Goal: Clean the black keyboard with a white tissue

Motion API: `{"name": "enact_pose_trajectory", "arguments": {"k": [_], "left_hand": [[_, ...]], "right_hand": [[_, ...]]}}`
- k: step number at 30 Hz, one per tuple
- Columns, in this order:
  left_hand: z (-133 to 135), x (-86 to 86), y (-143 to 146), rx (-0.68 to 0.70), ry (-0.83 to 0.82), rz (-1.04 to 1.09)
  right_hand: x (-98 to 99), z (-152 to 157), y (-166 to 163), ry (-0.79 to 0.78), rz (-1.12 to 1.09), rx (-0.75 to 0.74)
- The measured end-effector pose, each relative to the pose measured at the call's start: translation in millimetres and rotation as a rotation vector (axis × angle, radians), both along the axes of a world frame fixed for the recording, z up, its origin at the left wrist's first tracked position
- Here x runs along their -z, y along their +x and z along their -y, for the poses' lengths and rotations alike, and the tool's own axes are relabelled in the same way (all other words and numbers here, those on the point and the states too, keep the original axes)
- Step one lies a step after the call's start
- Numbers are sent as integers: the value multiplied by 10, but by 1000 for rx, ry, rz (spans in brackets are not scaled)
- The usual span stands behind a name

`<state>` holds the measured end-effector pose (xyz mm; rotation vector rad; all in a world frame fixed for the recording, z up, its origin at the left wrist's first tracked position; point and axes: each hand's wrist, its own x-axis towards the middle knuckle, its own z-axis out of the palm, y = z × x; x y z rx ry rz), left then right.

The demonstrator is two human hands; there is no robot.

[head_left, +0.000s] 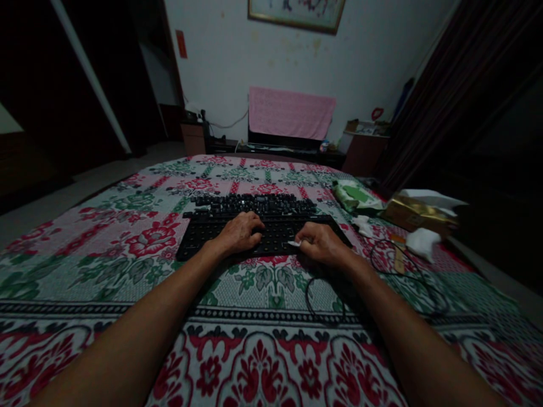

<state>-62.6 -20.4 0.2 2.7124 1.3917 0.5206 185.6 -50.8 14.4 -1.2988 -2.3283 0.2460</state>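
A black keyboard (203,240) with its keycaps off lies on the patterned cloth in front of me. Its bare switch rows show on both sides of my hands. My left hand (241,232) rests on the middle of the board, thumb and forefinger apart, with nothing visible between them. Over the right part of the board, my right hand (321,242) is closed on a small white tissue (294,243), whose tip points left onto the switches. Loose black keycaps (263,203) lie heaped just behind the keyboard.
To the right are a green-and-white wipes pack (356,196), crumpled tissue (363,225), a gold tissue box (418,213) and another white wad (423,243). A black cable (311,305) loops by my right forearm. A pink towel (291,113) hangs beyond the bed.
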Motion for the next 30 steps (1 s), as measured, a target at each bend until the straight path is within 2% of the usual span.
{"name": "enact_pose_trajectory", "arguments": {"k": [9,15,18,23,30], "left_hand": [[9,9,-6,11,20,2],[-8,36,-10,17,21,3],[-13,38,-7,12,10,12],[-10,17,3,1,-4,1],[-1,15,5,-4,5,11]], "right_hand": [[21,33,-120,65,111,-129],[-20,32,-89,20,170,-33],[-40,16,-3,31,118,30],[-30,-142,21,135,9,55],[21,-411,-136,139,243,-39]]}}
